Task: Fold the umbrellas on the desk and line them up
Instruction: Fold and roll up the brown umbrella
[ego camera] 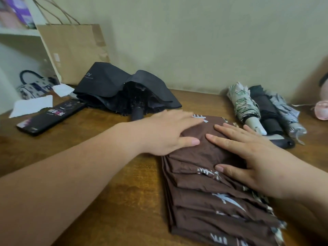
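Note:
A brown umbrella (pixel 209 197) with white lettering lies collapsed on the wooden desk (pixel 115 192), its panels stacked in flat pleats. My left hand (pixel 166 132) presses flat on its far end, fingers straight. My right hand (pixel 248 153) lies flat on the cloth beside it, thumb spread toward me. A black umbrella (pixel 113 87) sits unfolded and loose at the back left, handle toward me. Three folded umbrellas lie side by side at the back right: a floral one (pixel 245 105), a black one (pixel 268 114) and a grey-white one (pixel 287 116).
A black phone (pixel 51 117) and white paper scraps (pixel 32 105) lie at the left. A brown paper bag (pixel 74 50) leans on the wall behind the black umbrella, a patterned bag (pixel 33 86) beside it. A pink object (pixel 322 110) sits at the right edge.

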The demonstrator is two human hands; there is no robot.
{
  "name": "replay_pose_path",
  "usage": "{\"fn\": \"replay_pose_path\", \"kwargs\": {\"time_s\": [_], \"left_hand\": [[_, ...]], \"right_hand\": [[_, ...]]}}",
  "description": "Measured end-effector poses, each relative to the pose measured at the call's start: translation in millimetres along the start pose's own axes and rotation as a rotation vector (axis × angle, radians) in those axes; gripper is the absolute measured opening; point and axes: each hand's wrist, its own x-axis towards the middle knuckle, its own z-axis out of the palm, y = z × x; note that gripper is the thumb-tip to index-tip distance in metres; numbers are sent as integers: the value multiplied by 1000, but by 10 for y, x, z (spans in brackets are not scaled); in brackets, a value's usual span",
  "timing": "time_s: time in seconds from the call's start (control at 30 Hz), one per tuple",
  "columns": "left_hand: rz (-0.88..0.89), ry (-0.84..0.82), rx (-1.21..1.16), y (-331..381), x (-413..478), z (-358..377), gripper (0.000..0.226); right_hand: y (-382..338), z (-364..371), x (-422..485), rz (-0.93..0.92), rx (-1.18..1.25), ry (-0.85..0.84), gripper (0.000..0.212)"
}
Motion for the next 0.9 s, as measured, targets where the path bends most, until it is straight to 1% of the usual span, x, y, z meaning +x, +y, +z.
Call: {"fn": "replay_pose_path", "kwargs": {"time_s": [0.03, 0.07, 0.13, 0.23, 0.27, 0.3, 0.37, 0.4, 0.43, 0.47, 0.5, 0.57, 0.6, 0.63, 0.8, 0.9], "left_hand": [[-9, -93, 38, -27, -21, 38, 71], [-23, -142, 48, -57, -68, 70, 73], [-26, -170, 67, -115, -203, 100, 75], [-3, -208, 97, -165, -391, 64, 64], [5, -197, 93, -165, -426, 9, 59], [17, -148, 86, -144, -436, -68, 54], [40, 64, 23, -61, -368, -250, 43], [51, 194, -11, -14, -286, -314, 43], [56, 289, -27, 50, -190, -353, 43], [56, 318, -27, 117, -89, -358, 44], [52, 280, -1, 178, 8, -330, 54], [7, 61, 92, 279, 153, -181, 89], [-22, -36, 131, 308, 190, -85, 102], [-38, -80, 149, 326, 203, 4, 108], [-54, 6, 141, 352, 148, 153, 108], [-28, 36, 79, 405, 105, 121, 90]], "right_hand": [[-4, -10, 3, -1, -13, -20, 74], [-3, -16, 2, -1, -33, -41, 74], [-8, -34, 3, 1, -73, -79, 73], [-21, -54, -2, -1, -76, -94, 75], [-21, -58, -7, 2, -69, -98, 77], [-15, -62, -8, 6, -60, -99, 78], [-13, -66, -1, 8, -44, -90, 81], [-13, -61, 1, 8, -42, -86, 83], [-18, -59, 2, 9, -43, -84, 85], [-23, -54, -1, 11, -44, -84, 87], [-34, -54, -5, 14, -41, -82, 87], [-52, -64, -16, 20, -29, -71, 84], [-55, -70, -22, 20, -31, -63, 82], [-55, -77, -26, 16, -37, -54, 81], [-34, -98, -61, 1, -7, 57, 74], [-1, -115, -95, -36, 38, 177, 68]]}}
